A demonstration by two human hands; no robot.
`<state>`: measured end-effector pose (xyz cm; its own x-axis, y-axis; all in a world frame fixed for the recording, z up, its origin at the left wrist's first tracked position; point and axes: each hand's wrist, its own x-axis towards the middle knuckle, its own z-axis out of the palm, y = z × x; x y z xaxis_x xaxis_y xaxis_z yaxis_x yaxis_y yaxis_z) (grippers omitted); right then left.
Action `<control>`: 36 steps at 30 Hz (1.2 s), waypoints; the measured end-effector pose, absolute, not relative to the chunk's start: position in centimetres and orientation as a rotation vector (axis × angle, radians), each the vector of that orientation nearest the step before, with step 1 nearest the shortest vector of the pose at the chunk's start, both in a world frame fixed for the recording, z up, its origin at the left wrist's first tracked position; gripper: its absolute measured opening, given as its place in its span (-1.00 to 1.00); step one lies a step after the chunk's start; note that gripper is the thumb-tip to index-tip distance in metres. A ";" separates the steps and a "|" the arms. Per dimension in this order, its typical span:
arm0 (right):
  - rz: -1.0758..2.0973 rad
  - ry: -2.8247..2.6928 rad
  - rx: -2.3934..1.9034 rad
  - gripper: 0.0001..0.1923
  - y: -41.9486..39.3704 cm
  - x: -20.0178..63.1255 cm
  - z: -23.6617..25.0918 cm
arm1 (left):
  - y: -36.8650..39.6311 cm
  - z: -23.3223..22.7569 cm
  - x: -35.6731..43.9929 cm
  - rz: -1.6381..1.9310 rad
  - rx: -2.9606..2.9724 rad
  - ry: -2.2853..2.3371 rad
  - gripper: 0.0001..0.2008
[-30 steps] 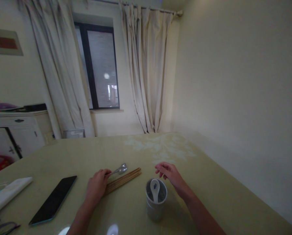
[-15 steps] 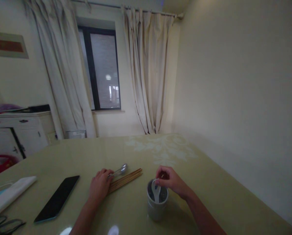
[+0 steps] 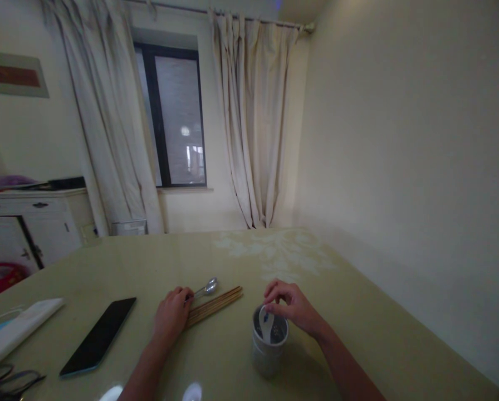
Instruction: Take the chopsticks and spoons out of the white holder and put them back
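The right hand (image 3: 289,307) reaches in from about five o'clock, forearm angled across the worktop (image 3: 358,334), wrist slightly raised and fingers curled downward, pinching the top of the white ceramic spoon (image 3: 266,324) that stands in the grey cup (image 3: 268,345). The cup sits near the front edge, toward six o'clock. The left hand (image 3: 171,314) lies knuckles up, fingers closed on the handle of a metal spoon (image 3: 206,288) whose bowl points to two o'clock, just beside the wooden chopsticks (image 3: 216,305). A dark phone (image 3: 99,336) rests well apart at eight o'clock.
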<state>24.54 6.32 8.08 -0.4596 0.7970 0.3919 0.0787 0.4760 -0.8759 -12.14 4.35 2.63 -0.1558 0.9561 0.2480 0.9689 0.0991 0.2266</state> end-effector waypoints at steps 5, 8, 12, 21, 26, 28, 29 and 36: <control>1.094 -1.836 -0.728 -0.75 6.1 24.5 8.2 | 4.6 2.3 -12.2 -0.555 -2.011 -2.300 -0.77; 1.129 -1.793 -0.693 -0.75 5.9 24.4 8.3 | 4.8 1.9 -12.4 -0.629 -1.994 -2.305 -0.75; 1.241 -1.643 -0.677 -0.73 5.7 24.2 8.4 | 4.9 1.9 -13.0 -0.700 -1.936 -2.340 -0.71; 1.205 -1.095 -0.782 -0.64 7.6 24.3 7.0 | 5.2 1.2 -14.3 -0.626 -1.806 -2.469 -0.66; 1.128 -0.902 -0.980 -0.58 9.1 24.4 4.9 | 4.9 1.9 -14.0 -0.591 -1.794 -2.402 -0.64; 1.126 -0.915 -1.037 -0.58 9.4 23.9 3.9 | 4.7 2.5 -12.8 -0.636 -1.805 -2.299 -0.64; 1.138 -0.930 -1.052 -0.59 9.4 23.4 3.5 | 4.5 2.8 -12.0 -0.686 -1.843 -2.218 -0.64; 1.272 -1.080 -1.079 -0.70 8.2 20.2 2.4 | 3.6 2.1 -3.7 -0.798 -2.455 -1.395 -0.71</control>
<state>20.24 8.17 2.38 0.0098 0.9999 0.0090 -0.1713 0.0106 -0.9852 -3.73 3.57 2.13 0.4066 0.7310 0.5480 0.8429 -0.5316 0.0836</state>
